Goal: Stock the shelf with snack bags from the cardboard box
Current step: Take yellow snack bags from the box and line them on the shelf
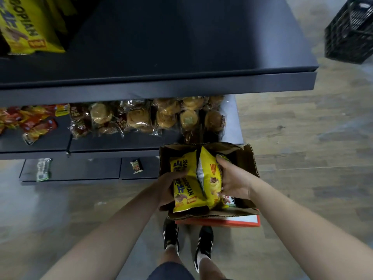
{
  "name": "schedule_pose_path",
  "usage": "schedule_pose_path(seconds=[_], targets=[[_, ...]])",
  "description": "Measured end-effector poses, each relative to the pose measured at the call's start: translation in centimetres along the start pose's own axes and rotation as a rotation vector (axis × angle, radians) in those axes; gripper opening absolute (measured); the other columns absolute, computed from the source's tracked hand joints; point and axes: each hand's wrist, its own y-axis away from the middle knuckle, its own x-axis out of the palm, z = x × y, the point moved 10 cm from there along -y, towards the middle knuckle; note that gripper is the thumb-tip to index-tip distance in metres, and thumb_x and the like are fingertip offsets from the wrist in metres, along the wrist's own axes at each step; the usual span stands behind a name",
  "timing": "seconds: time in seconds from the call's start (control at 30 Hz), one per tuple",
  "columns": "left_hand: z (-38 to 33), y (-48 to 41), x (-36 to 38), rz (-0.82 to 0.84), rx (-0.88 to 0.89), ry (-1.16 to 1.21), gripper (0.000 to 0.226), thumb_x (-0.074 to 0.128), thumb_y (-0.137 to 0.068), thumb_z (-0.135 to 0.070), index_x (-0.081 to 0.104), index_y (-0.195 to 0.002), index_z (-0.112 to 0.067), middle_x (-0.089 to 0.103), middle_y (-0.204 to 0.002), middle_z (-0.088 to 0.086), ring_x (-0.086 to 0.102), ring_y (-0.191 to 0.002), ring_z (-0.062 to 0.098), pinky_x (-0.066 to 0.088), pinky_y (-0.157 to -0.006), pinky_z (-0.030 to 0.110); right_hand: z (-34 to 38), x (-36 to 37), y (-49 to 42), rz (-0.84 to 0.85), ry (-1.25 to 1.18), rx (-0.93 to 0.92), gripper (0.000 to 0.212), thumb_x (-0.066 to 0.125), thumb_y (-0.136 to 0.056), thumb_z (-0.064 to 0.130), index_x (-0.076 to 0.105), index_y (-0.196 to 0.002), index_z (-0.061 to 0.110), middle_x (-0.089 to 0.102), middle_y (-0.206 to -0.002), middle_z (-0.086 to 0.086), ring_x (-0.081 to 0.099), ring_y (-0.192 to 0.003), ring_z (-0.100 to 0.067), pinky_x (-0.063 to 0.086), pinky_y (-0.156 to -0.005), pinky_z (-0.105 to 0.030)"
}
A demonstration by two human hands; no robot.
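Observation:
An open cardboard box (247, 158) stands on the floor in front of the dark shelf unit (161, 85). Two yellow snack bags stand upright together inside it. My left hand (168, 188) grips the left yellow bag (183, 190) from its left side. My right hand (234, 181) holds the right yellow bag (210, 178) from the right, fingers curled over its edge. More bags lie underneath in the box, mostly hidden. A matching yellow bag (30, 27) stands on the upper shelf at the far left.
Wrapped buns (153, 116) and red snack packets (30, 122) fill the lower shelf. Two small packets (136, 166) lie on the bottom ledge. A black plastic crate (351, 31) sits on the wooden floor at upper right. My feet (187, 239) stand just behind the box.

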Motion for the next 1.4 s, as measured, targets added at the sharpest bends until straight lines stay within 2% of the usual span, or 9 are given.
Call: schedule_pose_path(seconds=[0.1,0.3,0.43,0.57,0.87,1.03,1.17,1.27,1.4], targets=[[-1.3,0.8,-0.1,0.049,0.09,0.074,0.055,0.037,-0.092,-0.054,0.057,-0.124,-0.015,0.065,-0.116,0.016,0.061,-0.108,0.028,0.045,-0.091,0.049,0.4,1.0,0.5,0.045,-0.104,-0.058,0.047,0.049,-0.088,0.05,0.066,-0.114,0.014,0.07,-0.113,-0.012,0.07,-0.096,-0.024,0.05,-0.082,-0.038],[-2.5,2.8,0.2,-0.033,0.217,-0.094,0.051,0.042,-0.091,-0.054,0.056,-0.123,-0.017,0.069,-0.097,0.01,0.07,-0.075,0.02,0.057,-0.061,0.034,-0.4,3.3,1.0,0.104,-0.001,-0.041,0.084,0.089,-0.05,0.053,0.066,-0.121,0.014,0.065,-0.124,-0.011,0.062,-0.114,-0.03,0.044,-0.102,-0.049],[-4.1,4.6,-1.1,-0.279,0.372,-0.191,0.05,0.047,-0.083,-0.065,0.061,-0.101,-0.02,0.067,-0.091,0.005,0.064,-0.08,0.022,0.051,-0.065,0.033,1.7,5.3,1.6,0.094,0.053,-0.18,0.064,0.077,-0.07,0.043,0.058,-0.127,0.018,0.067,-0.122,-0.008,0.062,-0.115,-0.029,0.042,-0.104,-0.053],[-6.4,7.7,-2.4,-0.433,0.593,-0.23,0.044,0.05,-0.087,-0.057,0.059,-0.103,-0.016,0.065,-0.089,-0.001,0.061,-0.079,0.015,0.051,-0.07,0.032,4.7,7.5,3.6,0.023,0.204,-0.367,0.085,0.088,-0.057,0.049,0.05,-0.132,0.033,0.066,-0.124,0.0,0.06,-0.116,-0.028,0.044,-0.101,-0.055],[-9.8,16.0,-0.6,-0.351,0.938,-0.161,0.061,0.023,-0.094,-0.057,0.046,-0.137,-0.021,0.055,-0.133,-0.002,0.047,-0.126,0.017,0.036,-0.108,0.039,9.7,15.4,10.1,-0.016,0.6,-0.757,0.071,0.073,-0.074,0.052,0.038,-0.133,0.035,0.054,-0.128,0.014,0.051,-0.119,-0.009,0.042,-0.105,-0.032],[-12.1,20.8,0.1,-0.332,1.045,-0.101,0.053,0.029,-0.091,-0.065,0.06,-0.119,-0.032,0.065,-0.117,-0.006,0.059,-0.112,0.012,0.044,-0.101,0.041,12.9,18.2,14.2,-0.027,0.641,-0.9,0.063,0.073,-0.076,0.049,0.047,-0.131,0.031,0.061,-0.117,0.018,0.058,-0.109,-0.002,0.046,-0.091,-0.018],[-15.0,26.8,2.1,-0.315,1.267,-0.062,0.024,0.034,-0.098,-0.042,0.057,-0.102,-0.037,0.067,-0.087,-0.022,0.063,-0.086,-0.006,0.047,-0.075,0.019,16.8,20.6,18.1,-0.057,0.64,-1.053,0.053,0.075,-0.08,0.032,0.05,-0.126,0.026,0.063,-0.115,0.012,0.06,-0.106,-0.003,0.047,-0.09,-0.018],[-17.8,30.7,2.9,-0.343,1.413,-0.001,0.014,0.043,-0.098,-0.034,0.053,-0.107,-0.03,0.062,-0.1,-0.012,0.06,-0.099,0.008,0.047,-0.083,0.024,20.9,22.5,20.7,-0.074,0.588,-1.138,0.039,0.073,-0.082,0.022,0.053,-0.115,0.026,0.063,-0.102,0.013,0.06,-0.095,-0.001,0.048,-0.076,-0.009],[-21.7,34.0,3.2,-0.354,1.614,0.026,0.03,0.055,-0.093,-0.009,0.044,-0.12,-0.016,0.056,-0.112,0.003,0.055,-0.104,0.015,0.044,-0.093,0.027,25.6,23.9,22.4,-0.088,0.495,-1.202,0.03,0.073,-0.081,0.033,0.059,-0.107,0.027,0.069,-0.104,0.004,0.066,-0.095,-0.011,0.053,-0.085,-0.032]])
